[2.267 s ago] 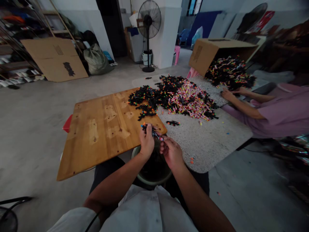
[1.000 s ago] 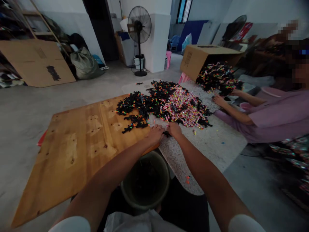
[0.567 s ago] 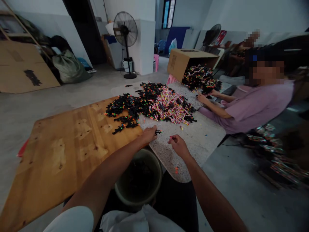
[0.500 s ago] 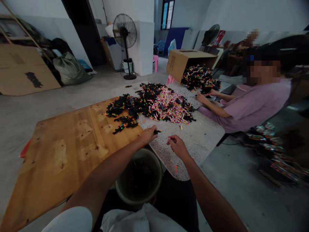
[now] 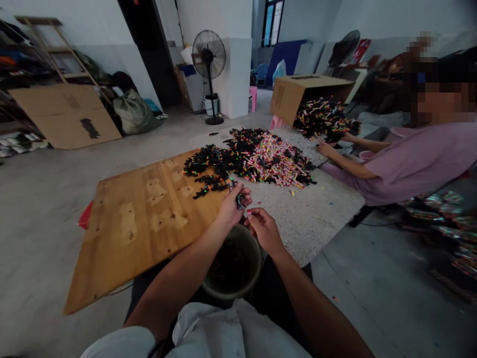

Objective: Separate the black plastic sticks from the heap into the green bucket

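Observation:
My left hand (image 5: 231, 205) is turned partly palm up, fingers curled round a small black plastic toy gun (image 5: 240, 201). Close by on the right, my right hand (image 5: 264, 229) pinches a small pinkish-red piece (image 5: 249, 213) between thumb and fingertips. Both hands are above the far rim of a dark green bucket (image 5: 257, 271), which has dark contents too dim to make out. Beyond them lies a heap of black toy guns (image 5: 208, 161) with orange and green tips. Pink-and-yellow small tubes (image 5: 278, 159) are heaped against it on the right.
A wooden board (image 5: 149, 214) adjoins a speckled tabletop (image 5: 316, 211). At right, a co-worker in a pink shirt (image 5: 402, 159) handles pieces by a tipped cardboard box (image 5: 286, 99). A standing fan (image 5: 209, 54) is behind; shiny bundles (image 5: 447, 219) lie on the right-hand floor.
My hands have come together over the bucket's rim. The left hand has turned palm up with the toy gun, and the right has moved closer to it. The view has swung left.

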A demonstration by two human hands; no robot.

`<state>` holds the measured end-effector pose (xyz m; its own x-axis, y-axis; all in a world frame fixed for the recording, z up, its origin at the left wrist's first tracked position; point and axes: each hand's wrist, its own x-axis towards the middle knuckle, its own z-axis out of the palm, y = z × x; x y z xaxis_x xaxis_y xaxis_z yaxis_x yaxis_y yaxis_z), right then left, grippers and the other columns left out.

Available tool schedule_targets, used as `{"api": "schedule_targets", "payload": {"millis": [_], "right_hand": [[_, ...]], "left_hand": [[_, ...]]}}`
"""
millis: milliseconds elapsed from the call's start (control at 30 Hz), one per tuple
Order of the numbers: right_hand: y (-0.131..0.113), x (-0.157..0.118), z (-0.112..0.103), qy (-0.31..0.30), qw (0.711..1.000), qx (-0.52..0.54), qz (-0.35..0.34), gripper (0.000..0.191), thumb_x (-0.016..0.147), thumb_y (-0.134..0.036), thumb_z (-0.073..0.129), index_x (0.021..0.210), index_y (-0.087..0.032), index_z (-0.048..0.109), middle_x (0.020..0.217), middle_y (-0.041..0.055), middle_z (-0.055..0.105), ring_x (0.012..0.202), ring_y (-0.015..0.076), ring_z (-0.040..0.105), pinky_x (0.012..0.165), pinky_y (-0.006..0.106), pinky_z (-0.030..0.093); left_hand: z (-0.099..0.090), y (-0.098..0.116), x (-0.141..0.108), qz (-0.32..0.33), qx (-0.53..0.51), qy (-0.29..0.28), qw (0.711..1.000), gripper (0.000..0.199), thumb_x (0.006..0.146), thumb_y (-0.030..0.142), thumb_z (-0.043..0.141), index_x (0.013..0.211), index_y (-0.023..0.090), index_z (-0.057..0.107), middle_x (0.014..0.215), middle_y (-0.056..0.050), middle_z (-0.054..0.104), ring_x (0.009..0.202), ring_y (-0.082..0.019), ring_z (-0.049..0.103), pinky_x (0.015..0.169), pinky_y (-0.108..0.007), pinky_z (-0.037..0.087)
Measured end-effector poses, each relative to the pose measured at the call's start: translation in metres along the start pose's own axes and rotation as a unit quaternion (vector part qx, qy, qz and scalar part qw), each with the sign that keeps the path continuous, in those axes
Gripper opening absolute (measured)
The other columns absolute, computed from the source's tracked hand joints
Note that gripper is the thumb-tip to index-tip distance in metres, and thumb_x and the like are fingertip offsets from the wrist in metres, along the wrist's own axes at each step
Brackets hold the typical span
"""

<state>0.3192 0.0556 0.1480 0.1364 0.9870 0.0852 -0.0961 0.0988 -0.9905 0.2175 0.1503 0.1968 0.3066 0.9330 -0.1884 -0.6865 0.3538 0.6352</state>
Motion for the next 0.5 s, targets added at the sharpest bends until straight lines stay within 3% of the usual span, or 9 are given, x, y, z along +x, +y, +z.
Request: {"api": "schedule_targets", "payload": {"millis": [333, 500], "right_hand": [[-0.016, -0.003, 0.016, 0.004, 0.997, 0.071, 0.012, 0.035, 0.088, -0.055, 0.071, 0.100, -0.022, 0.064, 0.070, -0.0030, 0.065, 0.045, 0.0096, 0.047, 0.042, 0.024, 0.037], [-0.013, -0.006, 0.017, 0.023, 1.000, 0.003, -0.003, 0.039, 0.091, -0.059, 0.065, 0.104, -0.023, 0.066, 0.071, -0.0020, 0.065, 0.047, 0.0114, 0.047, 0.045, 0.025, 0.039]], "left_hand": [[0.005, -0.003, -0.017, 0.065, 0.042, -0.019, 0.997, 0.045, 0.078, 0.048, 0.086, 0.098, 0.021, 0.058, 0.063, 0.008, 0.058, 0.045, -0.008, 0.053, 0.041, -0.018, 0.039], [0.009, 0.001, -0.022, 0.087, 0.078, -0.009, 0.993, 0.046, 0.080, 0.052, 0.083, 0.102, 0.020, 0.060, 0.063, 0.007, 0.057, 0.046, -0.007, 0.053, 0.042, -0.017, 0.037]]}}
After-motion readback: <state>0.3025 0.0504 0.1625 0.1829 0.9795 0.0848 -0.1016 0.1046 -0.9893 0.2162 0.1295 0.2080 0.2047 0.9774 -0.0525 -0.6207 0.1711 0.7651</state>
